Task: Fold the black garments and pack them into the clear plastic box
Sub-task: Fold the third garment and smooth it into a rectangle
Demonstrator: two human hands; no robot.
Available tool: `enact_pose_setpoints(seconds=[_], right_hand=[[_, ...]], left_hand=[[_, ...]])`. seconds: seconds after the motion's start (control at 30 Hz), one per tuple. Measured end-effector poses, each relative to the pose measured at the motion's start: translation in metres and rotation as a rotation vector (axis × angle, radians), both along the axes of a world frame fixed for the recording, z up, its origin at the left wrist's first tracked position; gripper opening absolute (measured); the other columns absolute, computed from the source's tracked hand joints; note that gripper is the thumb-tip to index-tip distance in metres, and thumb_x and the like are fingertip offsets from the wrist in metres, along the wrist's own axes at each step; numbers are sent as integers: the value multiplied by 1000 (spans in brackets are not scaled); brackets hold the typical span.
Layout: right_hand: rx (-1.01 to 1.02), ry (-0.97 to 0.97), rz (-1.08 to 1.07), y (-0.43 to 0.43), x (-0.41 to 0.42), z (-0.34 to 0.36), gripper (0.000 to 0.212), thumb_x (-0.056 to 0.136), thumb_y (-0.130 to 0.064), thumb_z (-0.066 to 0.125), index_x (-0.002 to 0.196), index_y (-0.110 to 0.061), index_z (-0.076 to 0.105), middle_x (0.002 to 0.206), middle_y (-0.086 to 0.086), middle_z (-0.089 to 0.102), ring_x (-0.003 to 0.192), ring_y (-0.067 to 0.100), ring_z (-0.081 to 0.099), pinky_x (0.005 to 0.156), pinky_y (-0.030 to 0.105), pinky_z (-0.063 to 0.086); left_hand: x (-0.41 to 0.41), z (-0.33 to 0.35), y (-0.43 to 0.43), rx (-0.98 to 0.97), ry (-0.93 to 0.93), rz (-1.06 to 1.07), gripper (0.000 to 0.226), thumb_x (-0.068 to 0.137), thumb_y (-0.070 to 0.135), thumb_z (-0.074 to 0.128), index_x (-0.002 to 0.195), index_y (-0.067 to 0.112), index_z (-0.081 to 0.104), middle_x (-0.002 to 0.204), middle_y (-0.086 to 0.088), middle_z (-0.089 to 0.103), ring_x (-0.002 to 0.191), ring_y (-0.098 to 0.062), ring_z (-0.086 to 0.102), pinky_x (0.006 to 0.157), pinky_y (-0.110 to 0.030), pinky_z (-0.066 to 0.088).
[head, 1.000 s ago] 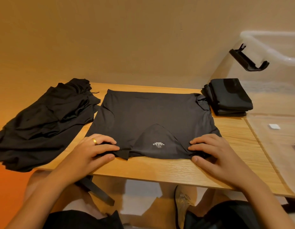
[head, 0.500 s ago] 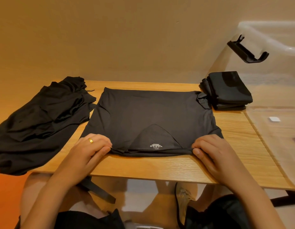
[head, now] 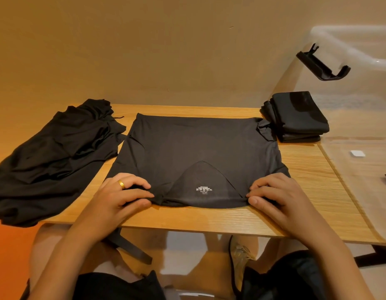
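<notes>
Pinch set for the lengthwise fold
The left hand and right hand each pinch a near corner of the flat black jersey T-shirt, mid wooden table. Lift evenly, carry far, match hems. The clear plastic box is far right.

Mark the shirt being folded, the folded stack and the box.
shirt [head: 194,144]: head view, middle of the spread fabric.
folded stack [head: 300,113]: head view, top layer.
box [head: 380,61]: head view, its near rim.
</notes>
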State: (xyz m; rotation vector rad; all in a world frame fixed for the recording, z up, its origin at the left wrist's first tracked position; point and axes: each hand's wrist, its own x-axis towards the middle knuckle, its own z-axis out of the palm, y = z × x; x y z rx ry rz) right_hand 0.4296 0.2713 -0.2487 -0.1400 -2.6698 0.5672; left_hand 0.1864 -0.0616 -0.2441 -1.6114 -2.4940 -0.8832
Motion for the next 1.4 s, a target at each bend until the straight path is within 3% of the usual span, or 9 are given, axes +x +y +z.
enact_pose_setpoints(seconds=[0.1, 0.23, 0.43, 0.67, 0.77, 0.93, 1.13, 1.27, 1.4], right_hand=[[-5, 16, -24, -1, -4, 7, 24, 102, -42, 45, 90, -34, 65, 93, -23, 62, 92, 4, 57, 79, 43, 47], [-12, 55, -3, -5, -4, 19, 24, 103, -37, 42, 88, -30, 60, 87, -18, 58, 85, 8, 55, 75, 39, 45], [52, -57, 69, -5, 14, 11, 25, 103, -45, 46, 93, -34, 67, 101, -23, 59, 102, 6, 56, 87, 37, 44], [9, 42, -5, -15, -12, 34, 30, 102, -43, 44, 113, -30, 70, 114, -20, 65, 116, 6, 56, 95, 40, 43], [-27, -55, -63, -24, -37, 43, 47, 102, -50, 36, 137, -29, 60, 137, -13, 60, 134, 8, 48, 110, 42, 39], [96, -514, -125, -22, -46, 21, 71, 96, -71, 3, 160, -41, 4, 169, -13, -1, 155, 10, -10, 126, 40, -3], [4, -481, -157, -5, -24, 21, 76, 90, -76, 1, 159, -45, 10, 167, -20, 0, 152, -1, -13, 125, 33, -8], [-2, -401, -194, 11, -25, 28, 71, 93, -72, 11, 158, -43, 22, 166, -19, 14, 154, 1, -3, 126, 39, -6], [26, -490, -193, 27, -29, 25, 76, 89, -77, 7, 158, -46, 13, 168, -18, 4, 154, 4, -11, 125, 40, -9]], left_hand=[[4, 4, 7, 71, -3, -9, 42, 101, 54, 44, 99, 26, 75, 108, 26, 63, 113, -5, 56, 90, -48, 48], [11, 12, 10, 99, -31, -88, 43, 103, 48, 44, 100, 20, 75, 108, 20, 65, 115, -2, 58, 98, -30, 43], [17, 5, -11, -30, 15, -182, 34, 101, 53, 48, 111, 32, 74, 124, 25, 60, 125, -2, 54, 100, -30, 42], [23, 33, 12, 136, -103, 133, 45, 102, 45, 39, 132, 23, 64, 138, 14, 58, 133, 0, 48, 111, -22, 37], [18, 31, 37, -144, -122, 179, 64, 98, 62, 20, 153, 34, 39, 159, 20, 28, 151, 2, 15, 123, -35, 18], [8, 10, 42, -512, -23, 205, 75, 85, 78, -4, 155, 52, 1, 164, 22, -15, 150, -3, -21, 124, -45, -7], [7, 12, 36, -543, -46, 208, 78, 81, 81, -3, 154, 53, -1, 163, 22, -19, 149, -3, -24, 123, -42, -11], [-4, 25, 48, -414, -157, 266, 83, 85, 76, 2, 159, 40, 9, 166, 17, -4, 150, 1, -14, 122, -42, -13], [-31, 30, 83, -404, -237, 440, 66, 104, 55, 12, 162, 23, 10, 169, 1, 0, 155, -15, -6, 123, -48, -8]])
